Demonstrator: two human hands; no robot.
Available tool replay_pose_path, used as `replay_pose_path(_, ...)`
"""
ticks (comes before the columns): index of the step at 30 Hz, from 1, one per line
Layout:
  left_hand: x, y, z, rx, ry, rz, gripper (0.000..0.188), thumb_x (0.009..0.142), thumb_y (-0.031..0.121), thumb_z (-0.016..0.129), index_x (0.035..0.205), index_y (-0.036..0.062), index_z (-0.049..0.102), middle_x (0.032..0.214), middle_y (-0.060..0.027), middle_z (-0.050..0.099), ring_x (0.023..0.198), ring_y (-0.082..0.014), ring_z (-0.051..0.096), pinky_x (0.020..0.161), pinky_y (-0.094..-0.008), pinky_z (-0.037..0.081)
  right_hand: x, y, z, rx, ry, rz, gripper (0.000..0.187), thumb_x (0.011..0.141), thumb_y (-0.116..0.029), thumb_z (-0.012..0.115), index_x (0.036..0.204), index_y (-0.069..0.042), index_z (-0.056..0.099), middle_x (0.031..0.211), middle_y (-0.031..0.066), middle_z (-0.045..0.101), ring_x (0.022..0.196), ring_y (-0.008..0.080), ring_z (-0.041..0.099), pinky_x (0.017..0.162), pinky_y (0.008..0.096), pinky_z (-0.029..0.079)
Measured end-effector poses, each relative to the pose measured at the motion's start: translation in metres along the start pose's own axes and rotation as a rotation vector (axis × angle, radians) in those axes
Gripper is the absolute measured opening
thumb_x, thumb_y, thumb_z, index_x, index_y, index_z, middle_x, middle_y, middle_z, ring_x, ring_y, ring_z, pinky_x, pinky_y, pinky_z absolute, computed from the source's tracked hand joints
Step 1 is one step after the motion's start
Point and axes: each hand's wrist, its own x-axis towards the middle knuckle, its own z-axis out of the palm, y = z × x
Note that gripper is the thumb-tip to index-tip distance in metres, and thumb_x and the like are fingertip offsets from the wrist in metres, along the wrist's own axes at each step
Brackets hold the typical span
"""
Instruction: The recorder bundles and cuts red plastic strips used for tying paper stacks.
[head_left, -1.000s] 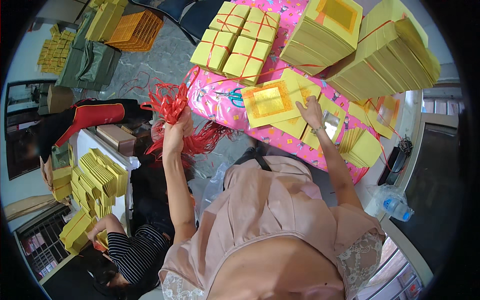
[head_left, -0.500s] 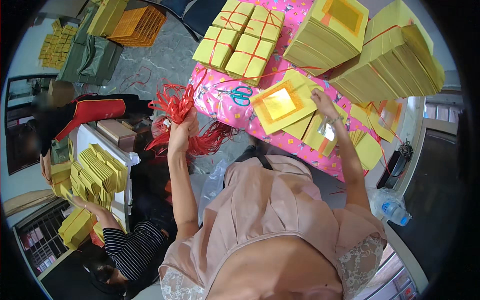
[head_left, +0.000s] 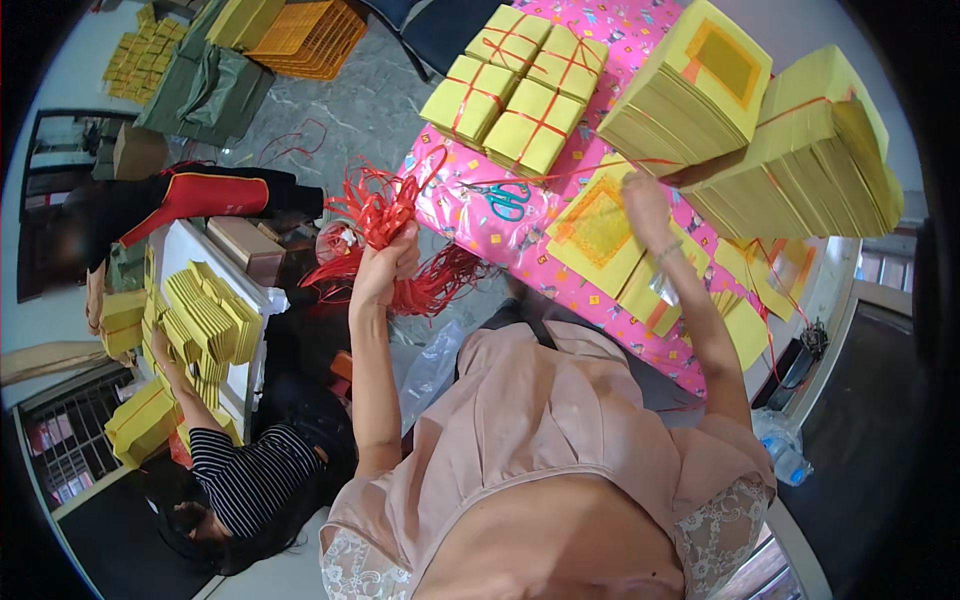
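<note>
two hands are working well apart: your right hand (head_left: 648, 212) is bending over a yellow sheet (head_left: 597, 222) while your left hand (head_left: 397, 262) is gripping red ribbon (head_left: 385, 210).
on the pink-covered table (head_left: 560, 278), the sheet with the orange square is lying just to the left of your right hand, partly under it, its long axis appearing to slant from lower left to upper right; your right hand is clearly the nearer one. its fingers are curling in narrow, though you cannot tell whether they are pinching paper. your left hand is closing round the ribbon off the table's left edge, with teal scissors (head_left: 508, 201) lying between it and the sheet. beyond your right hand, tall yellow stacks (head_left: 680, 90) are standing.
</note>
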Motion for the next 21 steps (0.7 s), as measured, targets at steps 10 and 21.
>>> replay_pose_path(10,-0.003,-0.002,0.010,-0.020,-0.039,-0.018,0.019,0.092,0.026,0.055,0.086,0.0086,0.049,0.052,0.0078,0.030,0.040,-0.0031,0.025,0.038,-0.0218,0.018,0.060,-0.168,0.092,0.061,-0.117,-0.121,0.017,0.079,-0.009,0.051,0.089,-0.002,0.062,0.088,0.0157,0.063,0.082,0.0292,0.063,0.069,0.0394,0.053)
replay_pose_path(21,-0.003,0.009,0.017,-0.011,-0.055,-0.042,0.023,0.093,0.028,0.054,0.081,0.0102,0.047,0.052,0.0080,0.030,0.040,-0.0025,0.026,0.039,-0.0211,0.019,0.063,-0.174,0.128,-0.044,-0.112,-0.143,0.021,0.083,-0.011,0.051,0.100,-0.001,0.059,0.109,0.0172,0.056,0.104,0.0291,0.055,0.084,0.0390,0.049)
